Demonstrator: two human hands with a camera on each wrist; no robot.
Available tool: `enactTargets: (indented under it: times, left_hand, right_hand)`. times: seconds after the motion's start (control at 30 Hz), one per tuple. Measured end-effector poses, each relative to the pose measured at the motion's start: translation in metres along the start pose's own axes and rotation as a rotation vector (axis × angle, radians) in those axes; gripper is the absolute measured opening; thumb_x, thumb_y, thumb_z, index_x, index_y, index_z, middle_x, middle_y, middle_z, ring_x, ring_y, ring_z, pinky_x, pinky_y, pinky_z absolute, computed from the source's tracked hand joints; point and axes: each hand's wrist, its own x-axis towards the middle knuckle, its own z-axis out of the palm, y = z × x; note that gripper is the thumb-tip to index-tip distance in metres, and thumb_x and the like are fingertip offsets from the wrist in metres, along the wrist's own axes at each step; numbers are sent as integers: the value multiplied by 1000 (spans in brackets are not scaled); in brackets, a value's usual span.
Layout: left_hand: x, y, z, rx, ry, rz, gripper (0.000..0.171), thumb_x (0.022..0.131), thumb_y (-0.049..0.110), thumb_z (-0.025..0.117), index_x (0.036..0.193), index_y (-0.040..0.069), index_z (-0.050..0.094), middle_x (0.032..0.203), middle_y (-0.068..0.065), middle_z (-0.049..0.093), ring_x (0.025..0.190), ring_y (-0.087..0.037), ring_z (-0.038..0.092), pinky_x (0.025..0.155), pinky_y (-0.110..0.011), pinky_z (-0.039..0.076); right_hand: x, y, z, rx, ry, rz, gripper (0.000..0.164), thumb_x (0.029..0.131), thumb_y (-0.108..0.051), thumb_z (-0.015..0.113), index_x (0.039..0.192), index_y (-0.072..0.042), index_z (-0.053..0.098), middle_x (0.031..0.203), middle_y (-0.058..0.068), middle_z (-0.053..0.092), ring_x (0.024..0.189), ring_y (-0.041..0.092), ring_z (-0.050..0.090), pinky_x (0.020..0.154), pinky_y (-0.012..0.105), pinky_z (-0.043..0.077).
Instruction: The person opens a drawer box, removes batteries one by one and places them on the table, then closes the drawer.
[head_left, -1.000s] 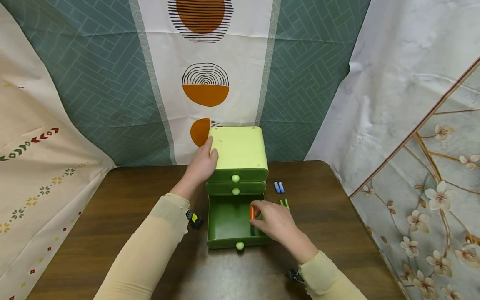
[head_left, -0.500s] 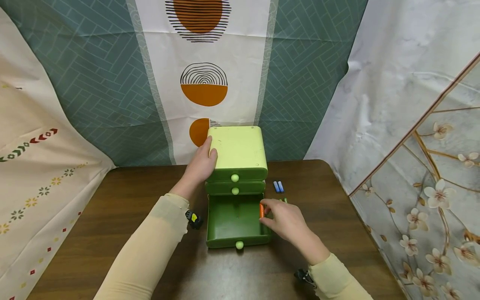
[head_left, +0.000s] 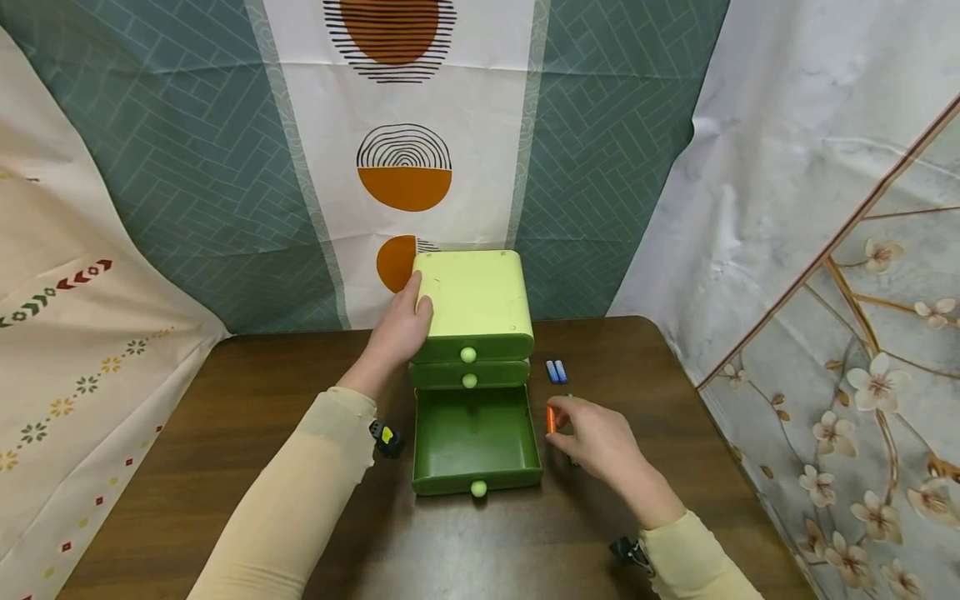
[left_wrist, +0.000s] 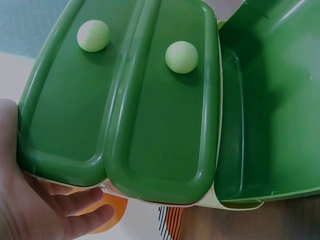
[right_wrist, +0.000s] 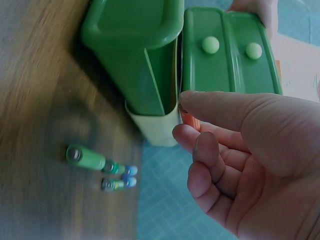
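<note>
My right hand pinches an orange battery between thumb and fingertips, just right of the pulled-out bottom drawer. The right wrist view shows only part of this orange battery behind the thumb. My left hand rests on the upper left edge of the small green drawer cabinet; in the left wrist view its fingers extend loosely along the side. Two upper drawers with round knobs are closed. A green battery stands on the table, mostly hidden by the right hand in the head view.
Two blue batteries stand side by side on the wooden table, right of the cabinet. Patterned cloth hangs behind and at both sides. Black wrist devices sit at both sleeves.
My right hand has moved right with the orange battery, from over the open drawer to beside its right wall. My left hand stays at the cabinet.
</note>
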Motion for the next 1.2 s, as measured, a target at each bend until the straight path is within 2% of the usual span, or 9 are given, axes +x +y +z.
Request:
enactTargets:
  times: [0.13,0.23,0.4,0.63,0.83,1.2]
  left_hand:
    - [0,-1,0,3,-2,5,70,117,39,27,179,13,11,183,-13,17,168,-35,19,134,-54,18]
    - [0,-2,0,-2,-6,6,70,117,39,26,179,13,10,184,-13,16,168,-35,18,134,-54,17]
    - [0,-1,0,-15,-9,4,71,116,40,26,180,13,9,184,-12,14,168,-35,16,134,-54,17]
    - [0,-1,0,-7,-8,7,70,116,39,26,180,13,9,184,-13,15,168,-35,17,134,-54,16]
    - [0,-1,0,-11,-3,10,70,117,39,26,179,13,10,183,-13,17,168,-35,18,134,-53,17]
    - [1,-2,1,-10,-5,12,71,116,40,26,180,14,10,184,-11,16,168,-35,18,134,-54,17]
  right_hand:
    - [-4,11,-3,-7,-12,30,51,90,-22,93,137,-11,76,105,-9,77,84,14,71,67,38,55]
    - [-7,18,-4,-15,-30,51,53,91,-22,93,139,-10,75,107,-6,78,88,16,73,70,42,58]
    - [-12,29,-4,-29,-48,65,50,91,-21,93,136,-9,75,110,-2,78,97,21,76,78,48,61]
    - [-17,40,-2,-43,-64,77,49,91,-20,93,135,-8,75,107,-2,78,96,22,75,79,49,61]
    - [-19,45,1,-48,-103,96,51,91,-20,92,137,-8,74,112,2,78,101,25,75,82,53,61]
    - [-19,52,13,-32,-163,118,48,91,-19,92,135,-9,75,101,-6,76,92,19,73,77,49,60]
